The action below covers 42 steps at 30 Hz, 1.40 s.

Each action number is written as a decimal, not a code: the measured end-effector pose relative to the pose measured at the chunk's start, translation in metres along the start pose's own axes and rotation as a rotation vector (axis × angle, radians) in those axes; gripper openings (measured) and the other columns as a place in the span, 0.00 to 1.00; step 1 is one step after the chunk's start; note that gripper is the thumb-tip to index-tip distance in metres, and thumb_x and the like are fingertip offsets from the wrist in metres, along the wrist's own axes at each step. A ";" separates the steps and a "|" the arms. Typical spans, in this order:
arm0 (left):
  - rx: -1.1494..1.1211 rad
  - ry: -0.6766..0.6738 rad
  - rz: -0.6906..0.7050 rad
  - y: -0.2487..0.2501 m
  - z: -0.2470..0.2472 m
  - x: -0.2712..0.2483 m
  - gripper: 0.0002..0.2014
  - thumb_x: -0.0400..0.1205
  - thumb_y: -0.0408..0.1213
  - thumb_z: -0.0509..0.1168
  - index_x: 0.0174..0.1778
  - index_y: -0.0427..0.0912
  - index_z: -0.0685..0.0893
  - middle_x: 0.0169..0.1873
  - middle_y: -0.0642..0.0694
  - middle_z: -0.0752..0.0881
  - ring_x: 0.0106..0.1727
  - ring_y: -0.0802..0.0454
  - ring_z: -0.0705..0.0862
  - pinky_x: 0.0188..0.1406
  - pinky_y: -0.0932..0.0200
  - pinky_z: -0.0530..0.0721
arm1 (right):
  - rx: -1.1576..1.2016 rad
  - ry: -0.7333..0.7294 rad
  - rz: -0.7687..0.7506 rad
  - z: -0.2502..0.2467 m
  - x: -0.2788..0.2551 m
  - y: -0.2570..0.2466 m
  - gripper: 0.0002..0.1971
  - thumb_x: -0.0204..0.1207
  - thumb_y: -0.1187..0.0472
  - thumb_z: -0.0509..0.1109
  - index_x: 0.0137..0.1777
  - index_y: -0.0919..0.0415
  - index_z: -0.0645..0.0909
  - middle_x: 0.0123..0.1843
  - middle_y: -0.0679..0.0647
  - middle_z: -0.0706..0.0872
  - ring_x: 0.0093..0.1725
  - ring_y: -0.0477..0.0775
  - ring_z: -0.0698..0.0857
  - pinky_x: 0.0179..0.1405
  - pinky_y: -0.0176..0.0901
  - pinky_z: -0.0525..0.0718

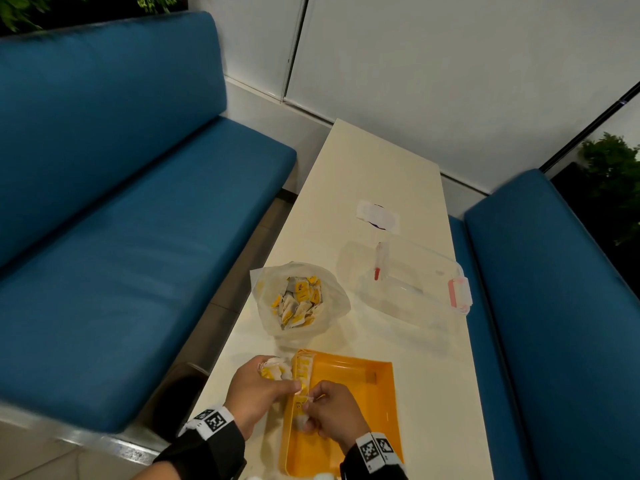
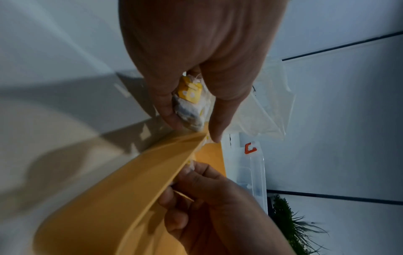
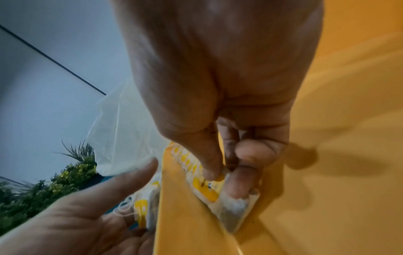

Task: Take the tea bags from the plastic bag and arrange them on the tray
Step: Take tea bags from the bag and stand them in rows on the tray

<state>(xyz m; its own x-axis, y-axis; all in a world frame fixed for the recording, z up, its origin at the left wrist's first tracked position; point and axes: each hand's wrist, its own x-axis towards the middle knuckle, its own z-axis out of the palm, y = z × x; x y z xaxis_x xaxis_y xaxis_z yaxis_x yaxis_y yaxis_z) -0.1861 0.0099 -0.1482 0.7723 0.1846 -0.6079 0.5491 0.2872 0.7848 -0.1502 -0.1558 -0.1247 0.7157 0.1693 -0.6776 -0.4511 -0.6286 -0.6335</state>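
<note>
With your left hand clutching spare tea bags, your right hand pinches one bag against the tray left wall; seat it next in the row.

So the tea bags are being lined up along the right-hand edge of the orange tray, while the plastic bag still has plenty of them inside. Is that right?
Not quite: the row of tea bags stands along the left edge of the orange tray, not the right. The head view shows this, with both the left hand and the right hand working there. The plastic bag does still hold plenty.
</note>
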 end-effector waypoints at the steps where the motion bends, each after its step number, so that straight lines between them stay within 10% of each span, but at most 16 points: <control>1: 0.028 0.010 0.012 -0.002 0.001 0.000 0.31 0.53 0.36 0.89 0.52 0.43 0.90 0.43 0.44 0.95 0.47 0.43 0.94 0.53 0.38 0.92 | -0.001 0.013 0.001 0.002 0.001 0.000 0.10 0.77 0.73 0.70 0.41 0.60 0.74 0.23 0.55 0.81 0.18 0.48 0.82 0.15 0.34 0.71; 23: 0.050 -0.009 -0.042 0.001 0.000 0.000 0.21 0.65 0.31 0.85 0.53 0.45 0.90 0.45 0.46 0.95 0.50 0.44 0.93 0.55 0.43 0.92 | -0.035 0.241 0.003 0.020 0.009 -0.016 0.05 0.73 0.71 0.66 0.41 0.60 0.78 0.36 0.60 0.89 0.25 0.54 0.85 0.24 0.42 0.83; 30: -0.312 -0.011 -0.137 0.019 -0.022 -0.002 0.14 0.85 0.30 0.60 0.57 0.32 0.91 0.51 0.29 0.92 0.50 0.37 0.89 0.41 0.49 0.89 | -0.264 0.372 -0.443 0.006 -0.005 -0.038 0.09 0.75 0.55 0.75 0.53 0.45 0.81 0.52 0.40 0.79 0.46 0.41 0.82 0.46 0.30 0.81; 35: -0.322 -0.079 -0.170 0.040 -0.021 -0.010 0.18 0.91 0.43 0.59 0.59 0.32 0.89 0.50 0.33 0.93 0.51 0.39 0.92 0.51 0.45 0.90 | -0.372 0.129 -0.542 0.014 -0.012 -0.067 0.29 0.69 0.47 0.77 0.71 0.43 0.77 0.65 0.35 0.74 0.56 0.38 0.80 0.58 0.29 0.81; 42: -0.247 -0.191 -0.184 0.053 -0.015 -0.023 0.26 0.92 0.54 0.54 0.61 0.36 0.88 0.53 0.37 0.93 0.56 0.39 0.90 0.69 0.39 0.85 | -0.419 0.199 -0.508 0.018 -0.005 -0.070 0.14 0.73 0.57 0.73 0.60 0.49 0.85 0.55 0.46 0.84 0.53 0.43 0.83 0.42 0.20 0.73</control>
<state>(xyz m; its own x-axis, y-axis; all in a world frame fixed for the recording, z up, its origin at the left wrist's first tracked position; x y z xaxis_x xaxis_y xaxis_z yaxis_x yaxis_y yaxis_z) -0.1794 0.0352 -0.0949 0.7264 -0.0637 -0.6843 0.6086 0.5222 0.5974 -0.1319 -0.0990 -0.0839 0.8865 0.4028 -0.2279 0.1815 -0.7556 -0.6294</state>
